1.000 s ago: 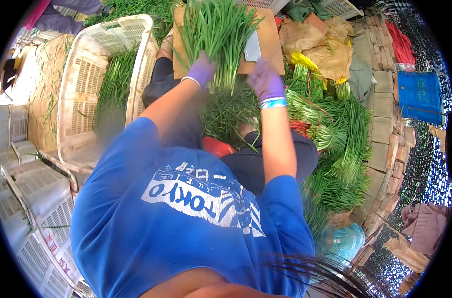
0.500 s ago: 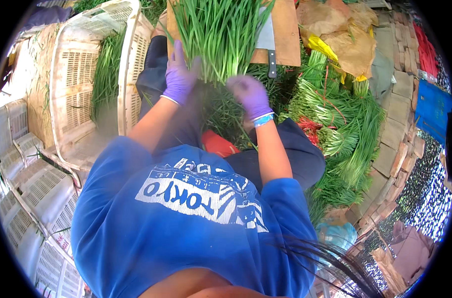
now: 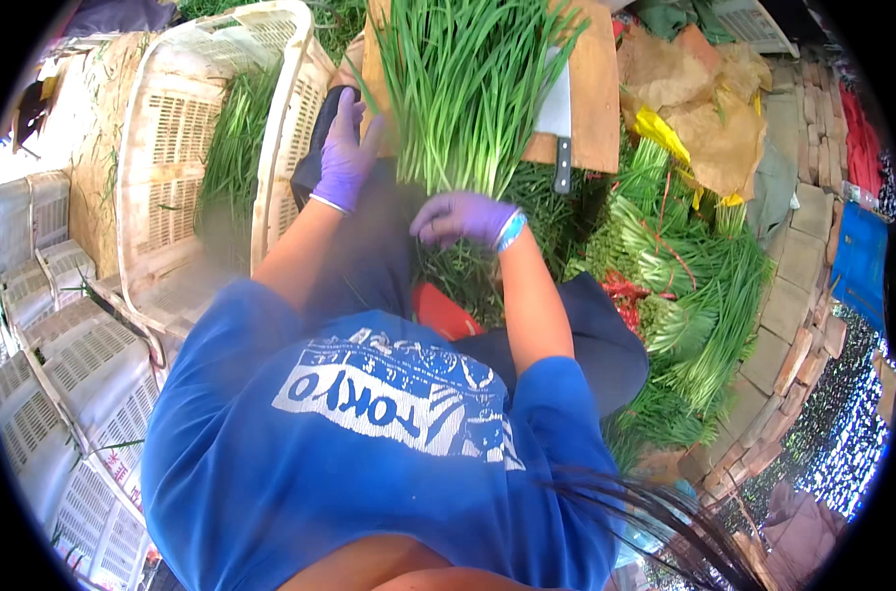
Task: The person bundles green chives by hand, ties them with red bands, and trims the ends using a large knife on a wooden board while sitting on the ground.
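Observation:
A thick heap of long green garlic chives (image 3: 458, 94) lies on a wooden board (image 3: 597, 98), its pale cut ends toward me and overhanging the near edge. My left hand (image 3: 343, 153), in a purple glove, is raised at the heap's left side, fingers spread and holding nothing. Just below the pale ends is my right hand (image 3: 464, 219), gloved too, its fingers loosely bent and pointing left, with nothing visible in them. A cleaver (image 3: 563, 158) with a black handle rests at the board's right, its blade partly under the leaves.
To my left stands a white plastic crate (image 3: 270, 167) with more chives inside; other pale crates (image 3: 83, 364) line the far left. Red-tied chive bunches (image 3: 684, 286) lie right of my knee beside a brick edging (image 3: 800, 256). Brown sacking (image 3: 714, 108) covers some. Loose greens lie between my legs.
My right hand has moved left and down beneath the heap's ends. The left hand has stayed beside the chives, its fingers now clearly spread. The whole view has shifted slightly.

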`<state>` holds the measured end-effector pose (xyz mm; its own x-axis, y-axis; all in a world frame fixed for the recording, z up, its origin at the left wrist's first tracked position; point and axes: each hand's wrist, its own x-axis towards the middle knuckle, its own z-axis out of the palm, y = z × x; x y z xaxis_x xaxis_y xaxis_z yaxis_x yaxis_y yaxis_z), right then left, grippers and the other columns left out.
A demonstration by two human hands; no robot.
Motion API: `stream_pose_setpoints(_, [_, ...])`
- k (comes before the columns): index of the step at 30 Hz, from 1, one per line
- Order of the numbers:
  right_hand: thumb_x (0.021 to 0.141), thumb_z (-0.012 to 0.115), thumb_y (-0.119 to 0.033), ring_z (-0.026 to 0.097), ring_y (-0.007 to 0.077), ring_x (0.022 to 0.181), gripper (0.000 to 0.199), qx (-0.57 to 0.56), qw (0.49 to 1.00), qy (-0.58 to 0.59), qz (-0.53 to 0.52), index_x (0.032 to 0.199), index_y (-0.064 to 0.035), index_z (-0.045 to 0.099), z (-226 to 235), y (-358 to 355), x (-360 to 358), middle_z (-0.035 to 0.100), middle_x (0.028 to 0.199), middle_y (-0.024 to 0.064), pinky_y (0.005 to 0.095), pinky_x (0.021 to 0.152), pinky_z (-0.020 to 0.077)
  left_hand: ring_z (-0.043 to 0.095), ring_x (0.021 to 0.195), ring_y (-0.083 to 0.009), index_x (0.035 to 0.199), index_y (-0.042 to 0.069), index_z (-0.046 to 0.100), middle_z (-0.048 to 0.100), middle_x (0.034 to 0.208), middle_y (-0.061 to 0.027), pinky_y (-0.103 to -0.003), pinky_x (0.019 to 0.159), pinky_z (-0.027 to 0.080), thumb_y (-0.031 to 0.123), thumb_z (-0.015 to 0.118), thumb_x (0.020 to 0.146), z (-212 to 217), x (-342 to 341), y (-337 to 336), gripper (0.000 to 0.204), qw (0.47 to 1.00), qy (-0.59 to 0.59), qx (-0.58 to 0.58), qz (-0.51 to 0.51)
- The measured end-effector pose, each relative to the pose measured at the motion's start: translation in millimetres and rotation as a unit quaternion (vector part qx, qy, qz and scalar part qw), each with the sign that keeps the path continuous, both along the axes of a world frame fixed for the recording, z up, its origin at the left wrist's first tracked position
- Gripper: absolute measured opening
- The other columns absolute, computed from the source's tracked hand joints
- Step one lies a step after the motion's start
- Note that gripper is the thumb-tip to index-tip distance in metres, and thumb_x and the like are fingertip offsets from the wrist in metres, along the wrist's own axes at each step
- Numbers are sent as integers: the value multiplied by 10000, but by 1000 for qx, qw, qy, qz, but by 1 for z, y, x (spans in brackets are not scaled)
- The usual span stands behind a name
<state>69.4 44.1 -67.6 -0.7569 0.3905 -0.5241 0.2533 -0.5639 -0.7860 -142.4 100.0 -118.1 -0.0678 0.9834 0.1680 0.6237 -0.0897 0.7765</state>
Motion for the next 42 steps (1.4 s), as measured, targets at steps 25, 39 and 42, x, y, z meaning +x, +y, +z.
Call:
stream_pose_setpoints(25, [757, 635, -109, 560, 83, 781, 270, -86, 996, -6, -34, 1011, -24, 603, 40, -62, 32, 612, 909, 45, 215, 687, 469, 401, 1154, -192, 814, 239, 671, 546, 1119, 38, -427, 986, 244, 308, 560, 726, 31, 45, 196, 157, 901, 419, 19, -111])
stream_pose_setpoints(39, [745, 552, -293, 492, 251, 992, 352, 693, 671, -258, -45, 1054, -123, 548, 22, 75, -40, 533, 1054, 70, 389, 888, 362, 565, 920, -144, 941, -11, 622, 636, 931, -71, -264, 852, 419, 95, 553, 793, 76, 39, 191, 195, 948, -244, -110, -171])
stream_pose_setpoints(42, [776, 512, -367, 338, 227, 1199, 450, 748, 614, -252, 3, 1177, -164, 479, -36, 93, -46, 429, 1246, 37, 445, 1019, 200, 562, 929, -187, 930, -14, 576, 574, 1054, -137, -318, 848, 444, 122, 505, 821, 50, 40, 199, 189, 882, -405, -136, -200])
